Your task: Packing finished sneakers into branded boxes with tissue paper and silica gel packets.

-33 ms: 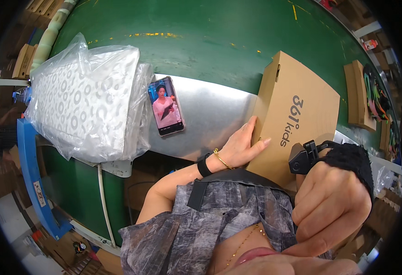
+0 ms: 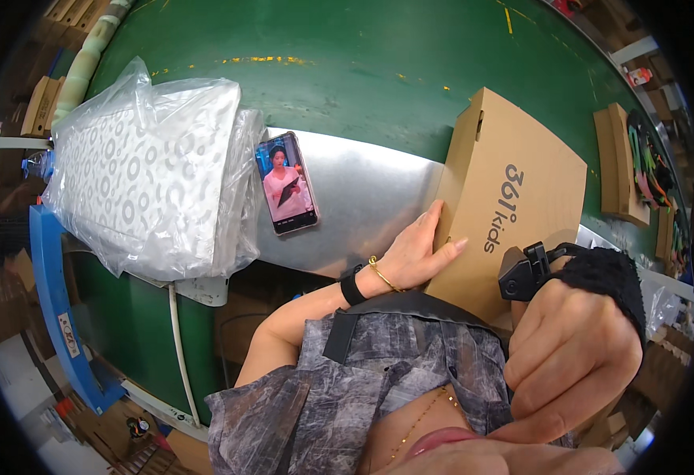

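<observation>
A brown cardboard shoe box with dark lettering on its lid lies tilted at the right, near my body. Against its left side rest the stretched fingers of my left hand, thumb apart along the box edge. A bracelet and a black band circle that wrist. Closer to me, my right hand is curled into a fist beside my chin; no object shows in it, and its palm is hidden. A black clip-like device and a black fabric wrap sit at the right wrist. Left of the box a phone lies with its screen lit.
Clear plastic wraps a patterned white stack on the left of the green table. A metal plate lies under the phone. A blue curved frame stands lower left. An open carton holds colourful items at far right.
The picture on the phone screen differs slightly, and a dark shape shows more at the far left edge. My hands and the box have not moved.
</observation>
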